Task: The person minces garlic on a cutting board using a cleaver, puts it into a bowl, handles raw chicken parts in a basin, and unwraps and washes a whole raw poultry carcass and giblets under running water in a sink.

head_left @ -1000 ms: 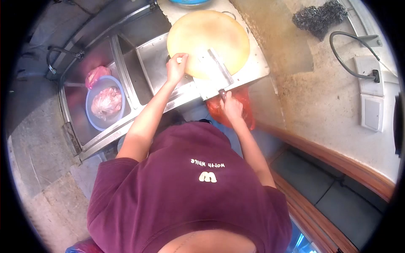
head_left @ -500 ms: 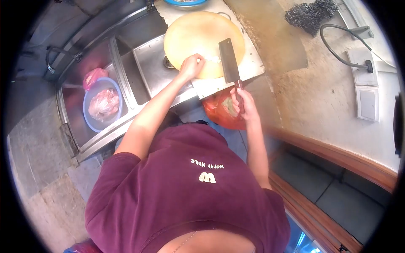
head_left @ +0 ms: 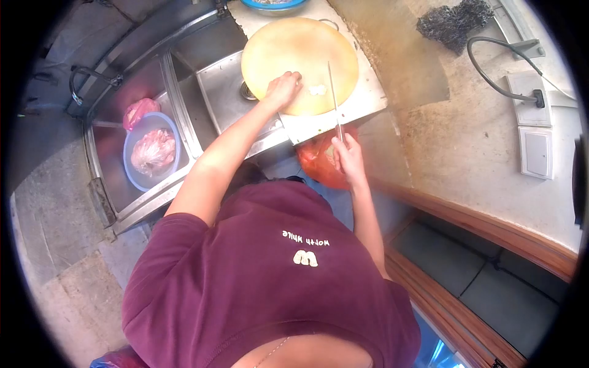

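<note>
A round, yellowish cutting board (head_left: 282, 49) lies on the white counter corner beside the sink. My left hand (head_left: 284, 89) is over its lower left part, fingers closed; what they hold, if anything, is hidden. Small white pieces (head_left: 318, 90) lie on the board just right of that hand. My right hand (head_left: 348, 153) is wrapped round the handle of a cleaver (head_left: 334, 92), near the counter's front edge. The blade stands edge-on over the right part of the board, to the right of the white pieces.
In the left sink basin are a blue bowl (head_left: 127, 161) with bagged meat and a pink bag (head_left: 140, 111). An orange-red bag (head_left: 319, 164) hangs below the counter edge. A blue basin (head_left: 276, 6) stands behind the board; dark mesh (head_left: 454, 24) and a cable lie right.
My left hand has moved from the board's left edge onto the board. The cleaver has swung upright, showed its broad side, then turned edge-on. White pieces now show on the board.
</note>
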`<state>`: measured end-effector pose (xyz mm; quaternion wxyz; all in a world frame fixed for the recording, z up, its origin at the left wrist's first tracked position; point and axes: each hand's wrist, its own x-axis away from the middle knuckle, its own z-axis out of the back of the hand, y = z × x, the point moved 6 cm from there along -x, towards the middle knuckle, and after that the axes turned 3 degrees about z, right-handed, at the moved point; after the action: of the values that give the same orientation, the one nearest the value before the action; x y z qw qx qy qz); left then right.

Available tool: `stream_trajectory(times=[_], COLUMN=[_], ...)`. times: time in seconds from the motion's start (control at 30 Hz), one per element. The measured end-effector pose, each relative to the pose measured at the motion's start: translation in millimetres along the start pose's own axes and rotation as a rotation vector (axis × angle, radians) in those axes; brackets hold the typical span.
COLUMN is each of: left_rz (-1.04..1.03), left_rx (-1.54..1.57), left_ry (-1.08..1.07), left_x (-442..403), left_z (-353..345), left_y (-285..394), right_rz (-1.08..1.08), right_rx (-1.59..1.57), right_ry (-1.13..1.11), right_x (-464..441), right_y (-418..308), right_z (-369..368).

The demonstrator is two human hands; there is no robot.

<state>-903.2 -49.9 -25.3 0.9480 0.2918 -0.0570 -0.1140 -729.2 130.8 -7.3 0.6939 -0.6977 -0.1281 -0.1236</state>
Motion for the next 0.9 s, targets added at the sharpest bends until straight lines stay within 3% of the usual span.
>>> stream_trajectory(times=[0.07, 0.17, 0.4, 0.6, 0.8, 0.9], left_rz=[-0.030, -0.061, -0.063, -0.026, -0.202, -0.144], left_rx=[0.036, 0.136, 0.231, 0.378, 0.225, 0.355], left_ry=[0.012, 0.061, 0.066, 0.152, -0.027, -0.002], left_x=[6.9, 10.9, 11.8, 15.1, 14.0, 12.2], left_z=[4.0, 5.4, 6.8, 19.8, 2.3, -4.5], left_y=[-5.4, -14.9, -34.4, -54.1, -28.6, -26.2], right_rz=[0.135, 0.155, 0.158, 0.296, 0.438, 0.319], right_rx=[0.379, 0.525, 0.629, 0.736, 0.717, 0.657], right_ry=[0.143, 0.183, 0.200, 0.223, 0.317, 0.300], right_x=[-6.9, -8.6, -10.6, -8.8, -16.9, -18.5], right_y=[18.0, 21.6, 3.0, -32.9, -34.0, -21.3], right_z=[6.8, 4.3, -6.3, -27.0, -31.0, -21.2])
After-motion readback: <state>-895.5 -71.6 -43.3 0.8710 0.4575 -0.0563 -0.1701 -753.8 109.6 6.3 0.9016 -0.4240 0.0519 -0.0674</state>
